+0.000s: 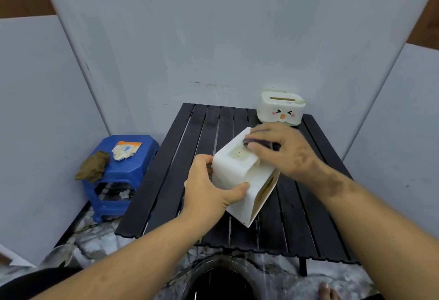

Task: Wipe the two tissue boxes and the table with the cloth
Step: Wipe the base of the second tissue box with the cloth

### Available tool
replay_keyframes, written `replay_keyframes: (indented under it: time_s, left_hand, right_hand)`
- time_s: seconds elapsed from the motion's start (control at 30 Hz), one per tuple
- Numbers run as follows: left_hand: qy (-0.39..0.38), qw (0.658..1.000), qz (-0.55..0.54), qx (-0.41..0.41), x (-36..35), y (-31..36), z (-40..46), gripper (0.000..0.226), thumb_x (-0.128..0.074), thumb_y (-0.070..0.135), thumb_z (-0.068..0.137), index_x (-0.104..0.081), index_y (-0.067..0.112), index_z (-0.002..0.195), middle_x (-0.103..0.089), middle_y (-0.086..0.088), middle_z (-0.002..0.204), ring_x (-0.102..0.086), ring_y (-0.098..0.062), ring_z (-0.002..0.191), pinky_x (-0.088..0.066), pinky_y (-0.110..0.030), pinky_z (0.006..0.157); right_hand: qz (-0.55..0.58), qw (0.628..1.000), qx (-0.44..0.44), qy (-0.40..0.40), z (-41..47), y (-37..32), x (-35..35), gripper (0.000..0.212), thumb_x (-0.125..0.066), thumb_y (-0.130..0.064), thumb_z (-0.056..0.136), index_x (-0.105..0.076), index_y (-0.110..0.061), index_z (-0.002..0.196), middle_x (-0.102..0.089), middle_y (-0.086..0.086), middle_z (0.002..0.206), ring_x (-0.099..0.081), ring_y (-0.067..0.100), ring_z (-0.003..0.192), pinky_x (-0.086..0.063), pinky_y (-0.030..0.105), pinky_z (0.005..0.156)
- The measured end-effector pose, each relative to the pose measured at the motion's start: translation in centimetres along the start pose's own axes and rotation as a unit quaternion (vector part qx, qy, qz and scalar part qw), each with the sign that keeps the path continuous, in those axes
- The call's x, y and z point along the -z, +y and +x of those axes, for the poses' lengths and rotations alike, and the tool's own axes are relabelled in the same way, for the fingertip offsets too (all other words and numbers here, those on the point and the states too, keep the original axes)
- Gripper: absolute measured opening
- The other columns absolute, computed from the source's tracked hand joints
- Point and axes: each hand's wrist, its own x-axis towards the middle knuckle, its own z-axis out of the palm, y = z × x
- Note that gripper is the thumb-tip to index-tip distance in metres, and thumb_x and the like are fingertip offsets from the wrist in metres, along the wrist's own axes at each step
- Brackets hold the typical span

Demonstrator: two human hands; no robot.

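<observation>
Tipped white tissue box [234, 171] getting a wipe

Right hand [282, 150] fingers curl over a dark cloth [257, 143] on its upper side, left hand [209, 185] fingers grip its near end. Beyond the fingers, the face-printed tissue box [281, 109] sits upright on the black counter [180, 157].

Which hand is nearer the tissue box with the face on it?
Right. The right hand presses a dark cloth on the plain white tissue box, just in front of the face tissue box. The left hand grips the plain box's near-left side, farther away.
</observation>
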Motion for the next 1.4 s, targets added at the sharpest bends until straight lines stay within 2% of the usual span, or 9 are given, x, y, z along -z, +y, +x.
replay_keyframes:
  time_s: [0.1, 0.33, 0.5, 0.57, 0.77, 1.07, 1.17, 1.27, 1.4]
  left_hand:
    - [-0.003, 1.000, 0.001, 0.004, -0.1, 0.0, -0.1, 0.066, -0.097, 0.027, 0.063, -0.049, 0.031, 0.108, -0.060, 0.010, 0.113, -0.058, -0.002, 0.102, -0.046, -0.006, 0.072]
    - [0.001, 1.000, 0.008, 0.014, -0.1, -0.1, 0.0, 0.068, -0.097, 0.039, 0.059, -0.049, 0.037, 0.107, -0.062, 0.012, 0.112, -0.058, 0.002, 0.102, -0.047, -0.011, 0.072]
    - [-0.005, 1.000, 0.014, 0.025, -0.1, 0.0, 0.0, 0.068, -0.097, 0.031, 0.062, -0.048, 0.031, 0.110, -0.058, 0.012, 0.113, -0.057, 0.001, 0.102, -0.047, -0.011, 0.069]
    - [-0.002, 1.000, 0.012, 0.022, -0.2, 0.0, 0.0, 0.068, -0.098, 0.032, 0.061, -0.048, 0.031, 0.108, -0.058, 0.012, 0.113, -0.057, -0.001, 0.102, -0.048, -0.014, 0.070]
    - [0.042, 0.999, 0.024, 0.016, -1.4, 0.1, -0.4, 0.073, -0.088, 0.058, 0.044, -0.044, 0.036, 0.097, -0.058, 0.009, 0.107, -0.060, -0.018, 0.102, -0.056, -0.047, 0.087]
    - [0.022, 0.994, 0.110, -0.001, -1.8, 1.5, -0.8, 0.080, -0.095, 0.060, 0.052, -0.042, 0.028, 0.103, -0.054, 0.013, 0.103, -0.047, -0.004, 0.096, -0.044, -0.039, 0.090]
    - [-0.075, 0.986, 0.150, -0.017, 0.4, 2.8, 0.2, 0.088, -0.092, 0.064, 0.048, -0.042, 0.034, 0.114, -0.055, 0.017, 0.111, -0.053, -0.014, 0.110, -0.049, -0.040, 0.095]
    - [-0.166, 0.950, 0.243, -0.106, 3.8, 4.4, 2.3, 0.088, -0.095, 0.040, 0.064, -0.040, 0.037, 0.132, -0.049, 0.022, 0.124, -0.052, -0.006, 0.117, -0.045, -0.044, 0.108]
    - [-0.295, 0.816, 0.437, -0.237, 5.7, 7.8, 5.1, 0.091, -0.087, 0.014, 0.076, -0.037, 0.043, 0.146, -0.039, 0.023, 0.149, -0.035, -0.010, 0.134, -0.028, -0.039, 0.113]
  right_hand:
    - [-0.001, 0.996, -0.084, 0.018, 1.5, 0.5, 0.3, 0.019, -0.069, -0.027, 0.087, -0.075, -0.027, 0.106, -0.065, -0.016, 0.113, -0.055, 0.000, 0.109, -0.042, 0.016, 0.097]
    - [-0.072, 0.988, 0.079, -0.109, 1.9, -3.9, -3.1, 0.021, -0.069, -0.028, 0.087, -0.075, -0.028, 0.107, -0.067, -0.013, 0.108, -0.055, -0.002, 0.102, -0.038, 0.010, 0.090]
    - [-0.016, 0.997, -0.077, -0.008, 2.9, 0.7, 0.0, 0.016, -0.068, -0.029, 0.088, -0.073, -0.034, 0.103, -0.066, -0.019, 0.108, -0.054, -0.008, 0.104, -0.037, 0.005, 0.087]
    - [-0.017, 0.997, -0.070, 0.009, 1.7, 1.3, 0.0, 0.018, -0.068, -0.026, 0.089, -0.074, -0.029, 0.106, -0.065, -0.015, 0.113, -0.050, -0.013, 0.106, -0.032, 0.000, 0.089]
    - [-0.029, 0.998, 0.009, 0.057, -3.2, 0.1, -0.5, 0.025, -0.069, -0.019, 0.088, -0.072, -0.027, 0.112, -0.062, -0.011, 0.124, -0.049, 0.005, 0.124, -0.036, 0.024, 0.109]
    - [-0.100, 0.991, 0.063, 0.069, -7.0, 0.6, 0.9, 0.031, -0.070, -0.009, 0.086, -0.070, -0.016, 0.116, -0.062, -0.002, 0.121, -0.053, 0.014, 0.116, -0.039, 0.024, 0.105]
    - [-0.089, 0.992, 0.011, 0.087, -7.6, 0.3, 2.0, 0.029, -0.072, -0.006, 0.083, -0.071, -0.014, 0.111, -0.064, -0.008, 0.108, -0.050, -0.006, 0.103, -0.032, 0.004, 0.097]
    - [-0.077, 0.994, -0.048, 0.062, -7.9, 0.2, 2.4, 0.030, -0.072, -0.012, 0.085, -0.066, -0.016, 0.114, -0.065, -0.004, 0.108, -0.051, -0.006, 0.101, -0.032, 0.005, 0.094]
    - [-0.075, 0.993, -0.093, -0.020, -8.1, 0.1, 2.3, 0.034, -0.072, -0.024, 0.085, -0.062, -0.024, 0.118, -0.060, -0.004, 0.114, -0.054, 0.011, 0.107, -0.037, 0.022, 0.096]
